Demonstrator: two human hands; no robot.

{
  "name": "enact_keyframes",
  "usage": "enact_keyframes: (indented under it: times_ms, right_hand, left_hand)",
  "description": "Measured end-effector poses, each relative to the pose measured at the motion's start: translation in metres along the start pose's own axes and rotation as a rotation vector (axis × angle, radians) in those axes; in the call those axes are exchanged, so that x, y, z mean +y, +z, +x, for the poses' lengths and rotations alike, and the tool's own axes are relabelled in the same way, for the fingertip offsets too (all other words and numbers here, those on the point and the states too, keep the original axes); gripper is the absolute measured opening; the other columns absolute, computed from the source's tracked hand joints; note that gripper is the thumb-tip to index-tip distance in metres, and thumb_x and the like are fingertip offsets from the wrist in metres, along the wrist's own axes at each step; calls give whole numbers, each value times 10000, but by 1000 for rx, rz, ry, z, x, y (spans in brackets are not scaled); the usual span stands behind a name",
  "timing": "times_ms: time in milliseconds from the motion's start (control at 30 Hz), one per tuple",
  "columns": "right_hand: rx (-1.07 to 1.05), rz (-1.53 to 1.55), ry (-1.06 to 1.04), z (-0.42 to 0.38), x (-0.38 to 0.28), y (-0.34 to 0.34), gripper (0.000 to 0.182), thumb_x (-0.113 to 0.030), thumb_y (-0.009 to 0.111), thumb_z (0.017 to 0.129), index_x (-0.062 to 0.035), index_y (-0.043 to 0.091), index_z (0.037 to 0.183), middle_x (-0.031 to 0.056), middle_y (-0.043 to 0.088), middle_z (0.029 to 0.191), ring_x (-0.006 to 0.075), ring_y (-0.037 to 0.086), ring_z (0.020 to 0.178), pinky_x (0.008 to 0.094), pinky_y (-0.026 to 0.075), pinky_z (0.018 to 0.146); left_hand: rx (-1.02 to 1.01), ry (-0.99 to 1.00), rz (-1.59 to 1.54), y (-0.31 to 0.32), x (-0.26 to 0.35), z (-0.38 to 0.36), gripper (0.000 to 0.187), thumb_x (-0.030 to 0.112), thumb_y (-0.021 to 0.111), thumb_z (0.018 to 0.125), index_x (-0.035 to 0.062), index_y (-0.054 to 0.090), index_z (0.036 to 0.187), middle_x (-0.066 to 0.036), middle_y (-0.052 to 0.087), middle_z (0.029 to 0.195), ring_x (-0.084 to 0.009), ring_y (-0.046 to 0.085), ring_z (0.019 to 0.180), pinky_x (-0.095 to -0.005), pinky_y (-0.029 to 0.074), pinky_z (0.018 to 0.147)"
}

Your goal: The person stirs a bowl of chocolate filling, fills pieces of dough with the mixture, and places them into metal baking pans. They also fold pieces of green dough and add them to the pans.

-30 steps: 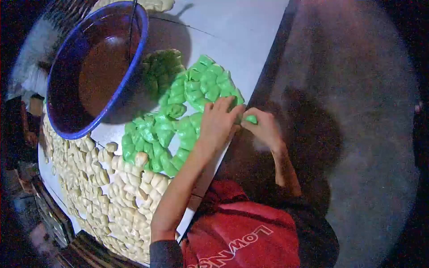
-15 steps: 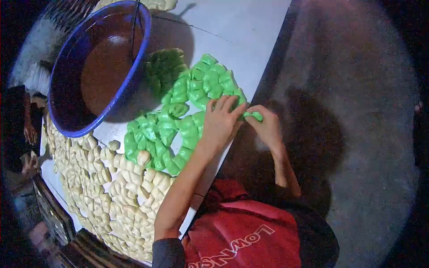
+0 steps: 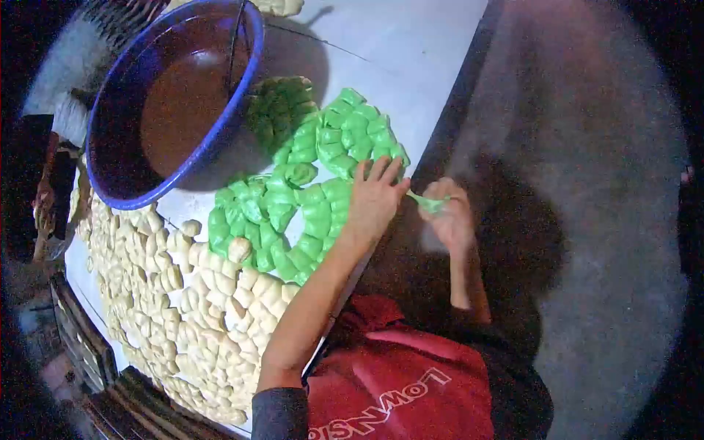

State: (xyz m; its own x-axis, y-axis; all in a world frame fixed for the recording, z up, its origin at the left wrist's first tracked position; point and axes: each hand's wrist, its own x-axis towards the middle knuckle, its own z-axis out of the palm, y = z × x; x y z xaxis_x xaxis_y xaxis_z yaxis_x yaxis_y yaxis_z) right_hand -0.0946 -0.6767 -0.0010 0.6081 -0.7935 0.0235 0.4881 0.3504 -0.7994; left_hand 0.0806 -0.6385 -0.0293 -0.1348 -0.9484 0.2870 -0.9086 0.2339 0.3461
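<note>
My left hand (image 3: 378, 194) lies with its fingers spread on green dough pieces (image 3: 317, 216) near the table's edge, its thumb side toward the rim. Just past the edge, my right hand (image 3: 451, 220) is closed on a thin strip of green dough (image 3: 429, 204). The strip stretches from beside my left hand to the right fingers, which are slightly blurred. The green pieces lie packed together in curved rows, with one cream piece (image 3: 239, 250) at their lower border.
Many cream dough pieces (image 3: 205, 323) cover the near left of the white table (image 3: 396, 44). A blue basin (image 3: 176, 180) holding brown contents stands at the upper left. Another person's hand (image 3: 44, 209) is at the far left, by dark wooden trays (image 3: 84, 334).
My right hand has moved slightly right and down, away from the table edge, and the green dough between the hands is drawn out longer. The left hand stays on the green pieces.
</note>
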Motion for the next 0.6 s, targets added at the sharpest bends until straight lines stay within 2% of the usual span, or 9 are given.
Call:
enact_keyframes:
  times_ms: [100,133,233,267,367,400,500,567,600]
  right_hand:
    - [-41,493,-101,-5,-9,5,149,-134,618,771,-87,506,857,43,476,772,169,478,719,311,387,588]
    - [-71,434,-127,-5,-18,7,194,-213,607,772,-91,466,826,47,510,834,173,496,740,325,422,645]
    - [56,314,-82,-4,-19,6,175,-107,612,772,-104,449,838,40,505,888,175,496,817,324,426,704]
    - [98,275,-68,-2,-18,6,187,-71,613,772,-108,444,842,38,503,906,176,496,843,323,427,723]
    - [188,122,-38,4,-7,20,238,10,610,776,-119,423,849,41,506,971,180,500,920,326,427,795]
    - [196,38,-41,5,-3,37,246,20,603,780,-122,414,848,48,514,1001,183,504,945,330,424,829]
    - [163,-81,-6,7,15,58,225,28,569,811,-119,402,848,80,553,1029,180,519,1002,337,405,901]
    - [145,-158,36,12,23,77,217,34,562,808,-108,406,858,100,565,1027,188,520,1027,344,403,914]
    - [110,-198,57,15,25,94,164,-31,531,813,-84,435,935,138,570,1089,203,520,1053,326,402,915]
  left_hand:
    - [-23,-54,-6,2,2,-2,376,119,592,781,217,678,1134,-58,502,1365,-234,416,1286,-494,281,1066]
    - [-60,-53,-25,0,1,-2,430,128,633,773,203,637,1197,-81,486,1378,-257,406,1302,-525,264,1073]
    - [-15,-77,-117,-15,5,-7,521,166,694,760,187,577,1267,-105,474,1384,-272,397,1309,-583,241,1068]
    - [32,-99,-187,-28,10,-13,598,211,739,751,138,529,1306,-146,466,1381,-299,405,1304,-555,267,1071]
    - [157,-211,-531,-60,13,-27,603,242,755,751,81,539,1290,-196,496,1332,-336,463,1252,-477,354,1042]
    - [203,-255,-669,-65,14,-31,528,270,740,799,26,572,1236,-174,601,1193,-306,573,1114,-379,434,969]
    - [27,-656,-1471,-72,16,-49,456,311,711,849,2,609,1169,-97,661,1052,-217,611,985,-341,462,915]
    - [3,-720,-1588,-81,13,-59,398,301,686,874,-1,632,1126,-70,667,1005,-161,609,907,-297,477,833]
    - [-9,-748,-1649,-85,11,-63,372,297,674,886,-3,643,1104,-57,671,982,-133,609,868,-275,484,792]
